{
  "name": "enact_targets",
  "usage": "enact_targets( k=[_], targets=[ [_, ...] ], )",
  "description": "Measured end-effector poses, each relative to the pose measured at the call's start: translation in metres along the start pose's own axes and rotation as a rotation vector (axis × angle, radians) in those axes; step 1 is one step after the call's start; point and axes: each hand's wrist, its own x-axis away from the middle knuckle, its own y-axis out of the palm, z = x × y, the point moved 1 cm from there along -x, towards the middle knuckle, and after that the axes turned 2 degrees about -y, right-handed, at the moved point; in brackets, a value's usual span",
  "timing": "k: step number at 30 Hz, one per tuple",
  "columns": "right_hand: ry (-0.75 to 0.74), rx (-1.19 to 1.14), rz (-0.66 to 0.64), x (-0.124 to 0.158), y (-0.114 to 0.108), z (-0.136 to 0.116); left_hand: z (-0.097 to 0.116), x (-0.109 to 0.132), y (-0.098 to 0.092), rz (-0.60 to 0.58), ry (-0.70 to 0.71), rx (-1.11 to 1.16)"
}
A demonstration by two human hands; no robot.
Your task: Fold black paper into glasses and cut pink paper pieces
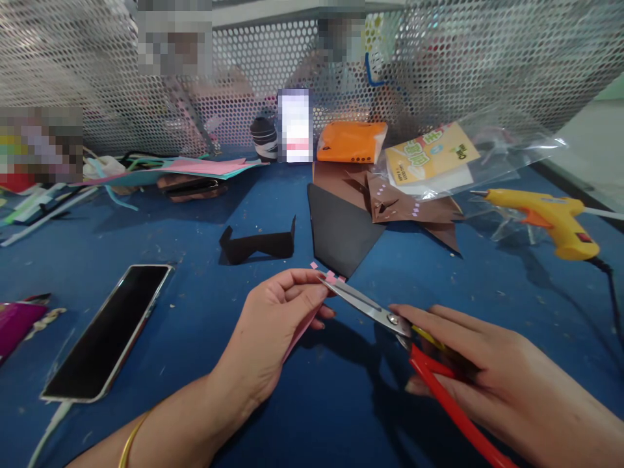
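— What have we got in our hands here?

— Our left hand (273, 318) pinches a thin pink paper strip (298, 333) between thumb and fingertips, closed tight on it, with the strip's top end poking out just above the fingers. Our right hand (487, 364) is wrapped around the red handles of the scissors (375, 311), and the blades meet the strip right at its tip.

— Why hold the strip so close to the end?

— We think it keeps the flimsy paper stiff where the blades bite; a tiny pink square (313, 265) sits just off the tip, so the cuts look small.

— And the hands sit low over the blue table (205, 214)?

— Yes, probably so the snippets drop close by. The brown paper shape (404, 205) behind already carries small pale squares.

— What else lies around us?

— A phone (110, 331) to the left, screen dark, on a cable. A folded black paper piece (258, 246) stands ahead, beside a flat black sheet (338, 231). The yellow glue gun (550, 218) rests on its stand to the right, nozzle off the table, well apart from us.
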Motion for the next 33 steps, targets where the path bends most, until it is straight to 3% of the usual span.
enact_targets(
  k=[15,33],
  targets=[
    [0.015,-0.009,-0.018,-0.0023,0.0009,-0.0005,0.0035,0.0028,0.0008,0.002,0.005,-0.051],
    [0.086,-0.079,0.011,-0.0009,0.0056,-0.0018,0.0024,0.0,0.0003,0.012,-0.033,0.059]
  ],
)
